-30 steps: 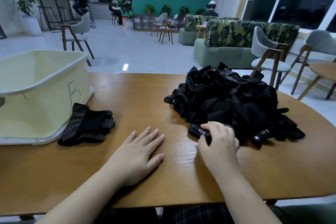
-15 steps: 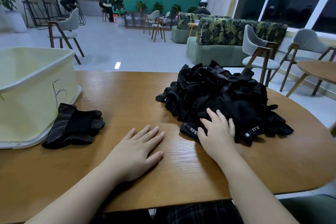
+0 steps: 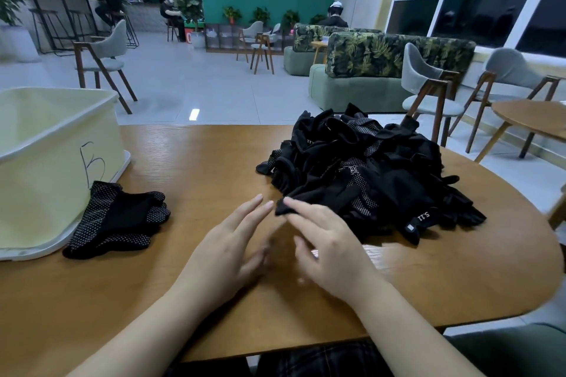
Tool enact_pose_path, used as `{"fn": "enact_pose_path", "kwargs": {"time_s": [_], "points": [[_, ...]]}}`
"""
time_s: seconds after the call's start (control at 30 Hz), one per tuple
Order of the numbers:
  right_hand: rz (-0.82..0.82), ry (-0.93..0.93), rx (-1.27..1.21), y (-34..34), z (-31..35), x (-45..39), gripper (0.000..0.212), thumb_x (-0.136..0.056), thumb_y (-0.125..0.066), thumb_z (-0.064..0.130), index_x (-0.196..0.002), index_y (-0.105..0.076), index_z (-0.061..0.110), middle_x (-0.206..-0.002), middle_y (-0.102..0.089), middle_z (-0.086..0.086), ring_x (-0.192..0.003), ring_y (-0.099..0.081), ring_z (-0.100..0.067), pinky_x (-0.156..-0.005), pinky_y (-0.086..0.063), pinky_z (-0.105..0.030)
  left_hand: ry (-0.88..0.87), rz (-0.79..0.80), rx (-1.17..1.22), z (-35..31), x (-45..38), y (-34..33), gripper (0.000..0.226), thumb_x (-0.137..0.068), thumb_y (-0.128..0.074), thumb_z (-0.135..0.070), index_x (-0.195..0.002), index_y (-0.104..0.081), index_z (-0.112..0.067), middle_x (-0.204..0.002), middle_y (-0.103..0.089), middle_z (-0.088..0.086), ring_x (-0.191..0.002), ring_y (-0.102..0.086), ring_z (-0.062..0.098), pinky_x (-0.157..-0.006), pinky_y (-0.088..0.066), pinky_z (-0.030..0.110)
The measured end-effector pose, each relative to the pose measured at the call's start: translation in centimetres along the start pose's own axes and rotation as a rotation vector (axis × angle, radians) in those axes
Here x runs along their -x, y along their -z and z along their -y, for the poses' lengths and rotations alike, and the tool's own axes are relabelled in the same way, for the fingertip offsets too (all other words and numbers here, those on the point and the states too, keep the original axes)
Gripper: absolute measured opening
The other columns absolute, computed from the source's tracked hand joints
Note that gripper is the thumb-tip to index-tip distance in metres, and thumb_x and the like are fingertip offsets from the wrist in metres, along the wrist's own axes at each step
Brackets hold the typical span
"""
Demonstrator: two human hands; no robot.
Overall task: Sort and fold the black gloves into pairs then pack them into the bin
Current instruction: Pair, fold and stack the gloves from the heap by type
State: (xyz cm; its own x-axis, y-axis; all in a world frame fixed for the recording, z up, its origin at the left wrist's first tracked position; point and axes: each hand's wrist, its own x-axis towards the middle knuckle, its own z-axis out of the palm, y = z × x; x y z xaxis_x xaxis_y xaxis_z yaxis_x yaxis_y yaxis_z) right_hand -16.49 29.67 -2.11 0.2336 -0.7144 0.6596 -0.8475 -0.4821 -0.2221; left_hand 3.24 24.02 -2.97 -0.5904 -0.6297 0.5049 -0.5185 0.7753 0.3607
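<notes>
Two hands are over the tabletop (image 3: 199, 168): the left hand (image 3: 228, 249) and the right hand (image 3: 330, 249). One cream bin (image 3: 58, 144) stands at the far left. One folded pair of black gloves (image 3: 118, 220) lies just beside it. One heap of black gloves (image 3: 367, 171) sits to the right; how many it holds cannot be counted. Three people are seated far off in the room.

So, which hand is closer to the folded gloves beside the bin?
Left. The left hand hovers just right of the folded gloves; the right hand is farther right, at the glove pile.
</notes>
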Motion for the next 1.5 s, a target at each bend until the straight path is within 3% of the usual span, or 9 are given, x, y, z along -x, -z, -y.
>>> {"fn": "enact_pose_path", "kwargs": {"time_s": [0.17,0.27,0.5,0.83,0.97,1.1,1.23,1.4,1.5], "points": [[0.070,-0.022,-0.163,-0.1,0.4,0.5,0.018,-0.085,-0.053,0.010,-0.100,-0.062,0.014,-0.111,-0.063,0.005,-0.102,-0.060,-0.011,-0.083,-0.050,-0.023,-0.029,-0.026,0.080,-0.3,-0.9,-0.9,0.035,-0.083,-0.054,-0.028,-0.116,-0.050,-0.037,-0.140,-0.042,-0.015,-0.119,-0.049,0.005,-0.090,-0.044,0.020],[0.056,-0.124,-0.166,-0.1,0.1,0.6,0.013,-0.084,-0.050,0.018,-0.096,-0.054,0.020,-0.101,-0.061,0.010,-0.093,-0.058,-0.007,-0.070,-0.047,-0.017,0.025,-0.047,0.137,-0.4,-1.3,-1.2,0.018,-0.082,-0.046,-0.036,-0.098,-0.053,-0.037,-0.123,-0.049,-0.021,-0.104,-0.053,-0.001,-0.081,-0.046,0.018],[-0.084,-0.163,-0.069,0.3,0.4,0.2,0.037,-0.080,-0.061,0.045,-0.106,-0.066,0.020,-0.102,-0.064,0.015,-0.081,-0.049,0.009,-0.070,-0.043,-0.009,0.019,-0.201,0.357,-0.8,-1.5,0.0,0.024,-0.084,-0.057,-0.011,-0.093,-0.054,-0.033,-0.113,-0.053,-0.021,-0.105,-0.056,-0.001,-0.081,-0.046,0.010],[-0.142,-0.157,-0.384,-1.0,0.3,-2.4,0.025,-0.082,-0.051,0.016,-0.102,-0.067,0.014,-0.124,-0.059,0.007,-0.106,-0.061,-0.006,-0.084,-0.053,-0.029,-0.063,-0.307,0.401,-2.1,-1.1,2.7,0.013,-0.087,-0.052,-0.016,-0.098,-0.058,-0.013,-0.115,-0.056,-0.003,-0.112,-0.054,0.002,-0.089,-0.046,0.014],[-0.075,-0.109,-0.435,-2.3,0.6,-4.6,0.020,-0.078,-0.054,0.007,-0.096,-0.063,0.009,-0.134,-0.050,0.005,-0.117,-0.053,0.002,-0.092,-0.046,-0.020,-0.107,-0.281,0.353,-1.0,-1.4,3.8,0.009,-0.083,-0.051,-0.015,-0.092,-0.054,-0.017,-0.113,-0.056,0.003,-0.128,-0.046,0.011,-0.093,-0.045,0.020],[0.116,-0.090,-0.443,-3.4,0.5,-5.2,0.017,-0.077,-0.057,-0.003,-0.088,-0.057,0.010,-0.139,-0.041,0.009,-0.091,-0.045,0.023,-0.084,-0.034,-0.008,-0.150,-0.173,0.182,1.2,-0.4,4.5,0.005,-0.079,-0.055,-0.017,-0.084,-0.057,-0.017,-0.114,-0.053,0.004,-0.135,-0.038,0.019,-0.098,-0.043,0.032],[0.331,-0.147,-0.351,-3.7,0.7,-3.7,0.022,-0.080,-0.060,0.004,-0.086,-0.054,0.024,-0.142,-0.043,0.013,-0.120,-0.049,-0.002,-0.095,-0.043,-0.027,-0.151,0.041,0.065,2.6,2.1,3.8,0.012,-0.077,-0.054,-0.024,-0.087,-0.055,-0.030,-0.122,-0.050,-0.004,-0.141,-0.027,0.015,-0.109,-0.028,0.024],[0.382,-0.204,-0.269,-3.0,1.0,-2.4,0.015,-0.082,-0.059,0.010,-0.093,-0.058,0.021,-0.127,-0.055,0.013,-0.113,-0.051,-0.003,-0.094,-0.044,-0.029,-0.014,0.154,0.162,2.7,3.5,3.5,0.014,-0.081,-0.056,-0.034,-0.093,-0.059,-0.041,-0.124,-0.048,-0.019,-0.138,-0.027,-0.001,-0.107,-0.022,0.010],[0.319,-0.209,-0.256,-2.8,1.1,-2.0,0.017,-0.082,-0.058,0.007,-0.095,-0.061,0.017,-0.114,-0.062,0.008,-0.109,-0.053,-0.008,-0.092,-0.045,-0.030,0.013,0.147,0.204,2.5,3.8,3.5,0.015,-0.082,-0.063,-0.039,-0.095,-0.063,-0.046,-0.119,-0.051,-0.025,-0.132,-0.035,-0.006,-0.106,-0.029,0.014]]}}
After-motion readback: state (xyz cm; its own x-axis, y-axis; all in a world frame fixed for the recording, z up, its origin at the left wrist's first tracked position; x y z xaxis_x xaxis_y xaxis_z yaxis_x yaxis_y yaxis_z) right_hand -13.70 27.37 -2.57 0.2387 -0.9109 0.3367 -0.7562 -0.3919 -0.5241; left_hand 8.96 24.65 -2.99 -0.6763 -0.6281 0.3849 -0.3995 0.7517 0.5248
